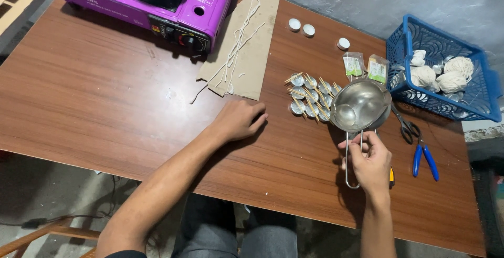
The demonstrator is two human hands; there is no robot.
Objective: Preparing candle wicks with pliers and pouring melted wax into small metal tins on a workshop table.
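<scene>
- Right of centre in the head view, the right hand pinches the wire handle of a small steel pouring pot between thumb and fingers, holding it level with the rim just over the nearest cups.
- Left of the pot, a cluster of small metal cups sits in tight rows on the wooden table; each has thin sticks laid across its top. Whether wicks are already set, or whether any cup holds wax, is too small to tell.
- The pot's inside looks shiny and nearly empty; I cannot tell if any liquid remains. By my reading the cups are laid out and the pouring stage is in hand, not visibly finished.
- At mid-frame the left hand rests on the table with fingers loosely curled, holding nothing.
- Toward the upper left, a purple portable gas stove stands with something dark on its burner.
- Just right of the stove, a sheet of cardboard carries pale lengths of string.
- Along the upper middle lie three white round caps, and two small packets sit just above the pot.
- At the right edge, a blue plastic basket holds balls of white twine; scissors and blue-handled pliers lie below it.
</scene>
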